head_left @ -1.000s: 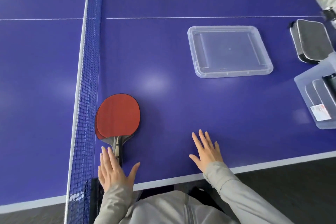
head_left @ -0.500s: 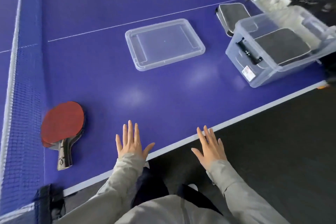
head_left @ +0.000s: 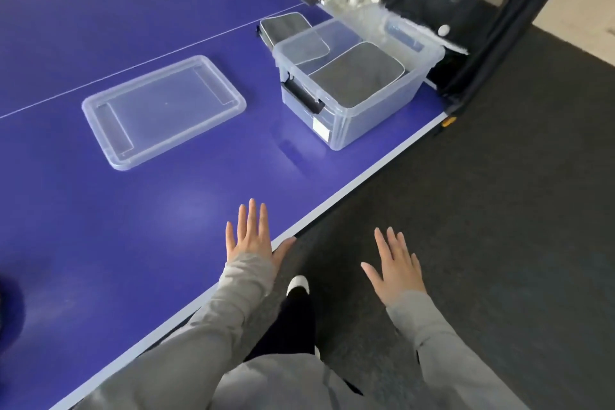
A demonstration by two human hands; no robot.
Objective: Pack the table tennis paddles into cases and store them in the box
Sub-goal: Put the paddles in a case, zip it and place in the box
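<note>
Moved rightward along table (head_left: 100, 210): left hand (head_left: 253, 236) spread over edge, right hand (head_left: 396, 268) spread above floor (head_left: 499, 210), both empty.

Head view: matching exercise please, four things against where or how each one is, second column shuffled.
Things:
1. lid
2. box
3. left hand
4. right hand

Places or states:
A. spread out above the dark floor
B. uncovered, with a grey case inside
C. lying flat on the table, apart from the box
D. spread out over the table's near edge

Pairs: 1-C, 2-B, 3-D, 4-A
</note>
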